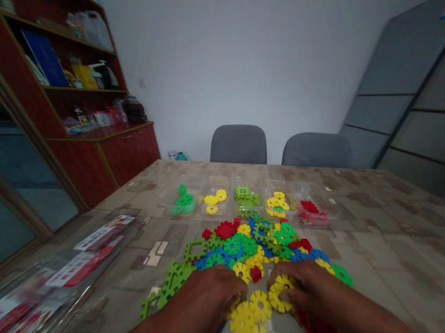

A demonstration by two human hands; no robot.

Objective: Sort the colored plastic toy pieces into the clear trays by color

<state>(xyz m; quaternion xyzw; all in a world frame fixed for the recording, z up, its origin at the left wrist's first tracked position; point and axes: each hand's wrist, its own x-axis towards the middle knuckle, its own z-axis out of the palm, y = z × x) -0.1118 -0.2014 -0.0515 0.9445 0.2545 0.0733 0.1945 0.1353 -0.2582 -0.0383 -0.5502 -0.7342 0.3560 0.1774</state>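
My R hand (307,285) grips yellow plastic flower-disc (277,296); L hand (217,293), at its 9 o'clock, can't tell. Prob. sorting; next needs release.

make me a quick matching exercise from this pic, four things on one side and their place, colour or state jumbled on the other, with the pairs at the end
Column one
1. right hand
2. grey chairs
3. clear packs with red and white labels
4. pile of loose plastic pieces

Column two
a. beyond the far edge of the table
b. red, yellow, blue and green
c. fingers on a yellow piece
d. lying on the left side of the table

Pairs: 1-c, 2-a, 3-d, 4-b
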